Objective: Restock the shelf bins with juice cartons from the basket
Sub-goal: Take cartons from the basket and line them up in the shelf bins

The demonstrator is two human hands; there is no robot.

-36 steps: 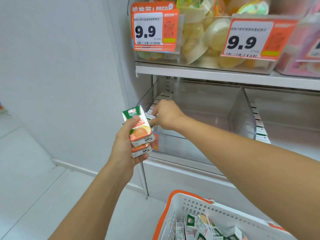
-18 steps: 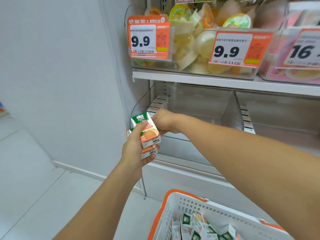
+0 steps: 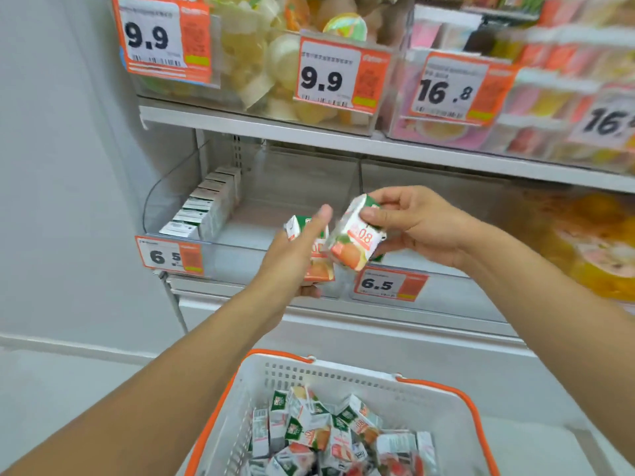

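My right hand (image 3: 409, 225) grips a small orange-and-white juice carton (image 3: 355, 240), tilted, in front of the clear shelf bin (image 3: 171, 187). Just left of it my left hand (image 3: 292, 255) holds another juice carton (image 3: 318, 266) upright, fingers stretched along its side. A row of several cartons (image 3: 206, 207) lines the bin's left wall; the rest of the bin floor is bare. Below, a white basket with orange rim (image 3: 443, 389) holds several loose cartons (image 3: 330, 438).
Orange price tags reading 6.5 (image 3: 390, 285) hang on the bin fronts. The shelf above carries clear bins of jelly cups (image 3: 275, 63) with 9.9 and 16.8 tags. A white wall (image 3: 68, 166) closes the left side. Packaged yellow goods (image 3: 591, 242) fill the right bin.
My right hand has come out of the bin and taken a carton from my left hand's stack. My view has shifted right and down, showing more of the basket.
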